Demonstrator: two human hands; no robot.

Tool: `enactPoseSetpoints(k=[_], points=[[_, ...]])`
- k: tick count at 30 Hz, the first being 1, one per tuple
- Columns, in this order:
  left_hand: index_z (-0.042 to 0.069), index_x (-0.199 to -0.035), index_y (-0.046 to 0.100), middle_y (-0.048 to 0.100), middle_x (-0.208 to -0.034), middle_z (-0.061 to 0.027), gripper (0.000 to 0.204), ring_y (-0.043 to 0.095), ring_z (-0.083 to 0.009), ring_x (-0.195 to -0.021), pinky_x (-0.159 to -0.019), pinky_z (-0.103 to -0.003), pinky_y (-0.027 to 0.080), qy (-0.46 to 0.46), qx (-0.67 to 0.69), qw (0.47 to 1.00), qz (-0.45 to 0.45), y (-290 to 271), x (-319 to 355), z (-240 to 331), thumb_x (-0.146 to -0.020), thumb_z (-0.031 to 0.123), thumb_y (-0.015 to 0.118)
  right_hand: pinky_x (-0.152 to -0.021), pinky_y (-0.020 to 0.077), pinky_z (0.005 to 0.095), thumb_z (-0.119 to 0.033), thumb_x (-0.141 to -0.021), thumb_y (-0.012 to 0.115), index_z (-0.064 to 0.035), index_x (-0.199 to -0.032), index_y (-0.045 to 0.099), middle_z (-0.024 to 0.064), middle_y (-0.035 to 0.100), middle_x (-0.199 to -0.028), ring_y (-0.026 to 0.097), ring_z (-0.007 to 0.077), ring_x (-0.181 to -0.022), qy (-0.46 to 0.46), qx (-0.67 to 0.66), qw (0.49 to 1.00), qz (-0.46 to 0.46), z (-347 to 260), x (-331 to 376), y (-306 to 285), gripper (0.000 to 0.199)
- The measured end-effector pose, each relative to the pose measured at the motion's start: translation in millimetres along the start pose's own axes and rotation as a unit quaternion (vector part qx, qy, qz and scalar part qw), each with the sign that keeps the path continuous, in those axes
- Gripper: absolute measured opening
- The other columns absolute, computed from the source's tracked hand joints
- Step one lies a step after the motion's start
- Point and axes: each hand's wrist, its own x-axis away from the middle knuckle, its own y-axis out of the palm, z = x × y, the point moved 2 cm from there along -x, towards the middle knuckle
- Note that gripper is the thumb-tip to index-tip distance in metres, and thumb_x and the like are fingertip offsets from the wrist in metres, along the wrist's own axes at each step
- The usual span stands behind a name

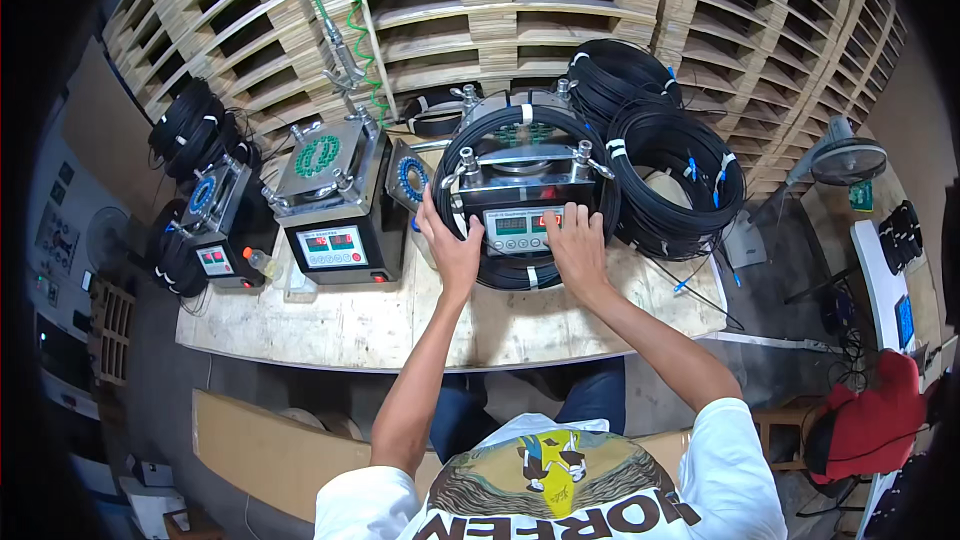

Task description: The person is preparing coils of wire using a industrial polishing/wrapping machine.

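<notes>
A black polishing machine (540, 202) with a steel top plate stands in front of me on the bench. A large coil of black cable (530, 278), tied with white bands, is looped around its front. My left hand (452, 248) curls around the coil's left side, thumb beside the control panel (510, 233). My right hand (578, 252) lies over the panel's right end, fingers extended and partly covering the red display. What its fingertips touch is partly hidden.
Two similar machines (335, 210) (212, 220) stand to the left, near a small orange-capped bottle (262, 262). More black cable coils (680, 175) with blue connectors are piled on the right. Wooden pallets (560, 15) rise behind the bench (380, 335). A fan (848, 162) stands far right.
</notes>
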Motion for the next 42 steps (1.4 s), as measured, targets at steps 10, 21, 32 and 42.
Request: enactPoseSetpoints(k=[10,21,32,42], points=[[0.006,-0.155,0.02,0.039,-0.143,-0.0257,0.093,0.041,-0.0364,-0.132,-0.112,-0.043,0.031,0.007,0.028,0.999,-0.033,-8,-6,-4,-0.083,0.021,0.076,-0.078,0.0395,0.0406,-0.015,-0.08,0.072,-0.0069,-0.099,0.06,0.0112,0.05,-0.091,0.051,0.0284,-0.09,-0.04,-0.134,0.989,0.052,15,4,-16,0.025],[-0.004,-0.142,0.046,0.055,-0.135,-0.0172,0.061,0.05,-0.0237,-0.125,-0.108,-0.031,0.034,-0.155,0.172,0.972,-0.048,-6,-18,-26,-0.107,0.045,0.039,-0.111,0.0347,0.0411,-0.027,-0.096,0.063,0.0004,-0.149,0.033,0.0284,0.044,-0.145,0.043,0.0398,-0.136,0.262,-0.471,0.83,0.141,60,26,9,0.067],[-0.003,-0.146,0.041,0.05,-0.143,-0.0196,0.059,0.047,-0.0272,-0.132,-0.111,-0.033,0.031,-0.148,0.17,0.974,-0.028,3,-16,-41,-0.108,0.041,0.034,-0.113,0.0301,0.0377,-0.024,-0.104,0.048,0.0022,-0.147,0.036,0.0251,0.046,-0.144,0.044,0.0358,-0.135,0.306,-0.497,0.79,0.188,52,15,39,0.052],[0.003,-0.084,0.054,0.044,-0.063,0.0019,0.052,0.043,-0.0078,-0.057,-0.053,-0.027,0.035,-0.159,0.202,0.966,-0.015,13,-31,-18,-0.106,0.047,0.04,-0.067,0.0482,0.0286,-0.019,-0.102,0.052,-0.0025,-0.147,0.039,0.011,0.062,-0.114,0.054,0.0135,-0.071,0.279,-0.466,0.811,0.217,82,5,79,0.05]])
